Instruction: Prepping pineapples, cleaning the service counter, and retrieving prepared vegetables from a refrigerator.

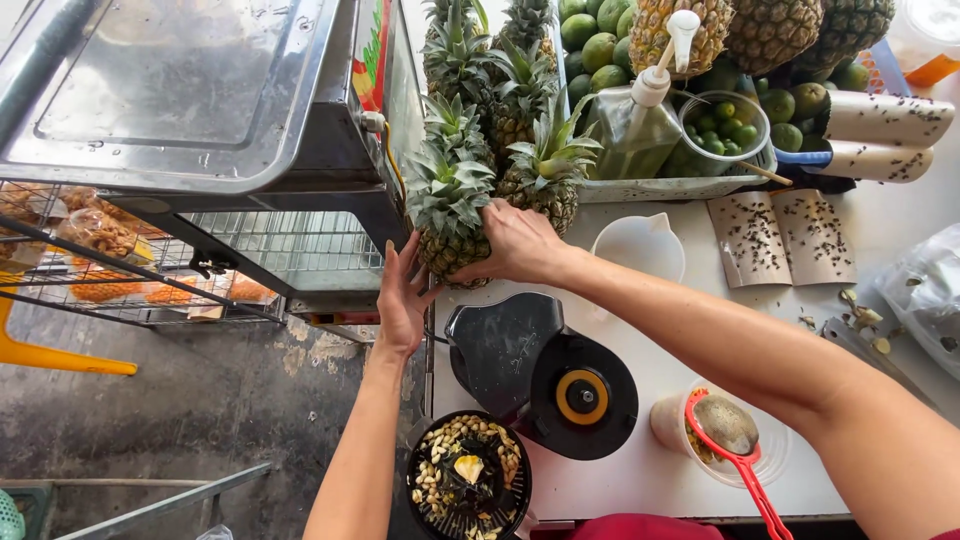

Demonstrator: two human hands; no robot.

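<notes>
Both my hands are on one pineapple [452,225] at the near end of a row of pineapples on a white counter [690,330]. My right hand [517,243] wraps over its right side, fingers curled on the fruit. My left hand [402,295] presses flat against its lower left side at the counter's edge. The pineapple stands upright with its green crown up. Just in front of it sits a black juicer [545,375] with an orange centre.
Behind are more pineapples [520,110], limes [590,40], a pump bottle [640,120] and a white jug [640,245]. Brown fly-paper sheets [780,235] lie right. A cup with a red strainer [725,430] and a basket of fruit scraps [468,478] sit near. A metal cart [200,120] stands left.
</notes>
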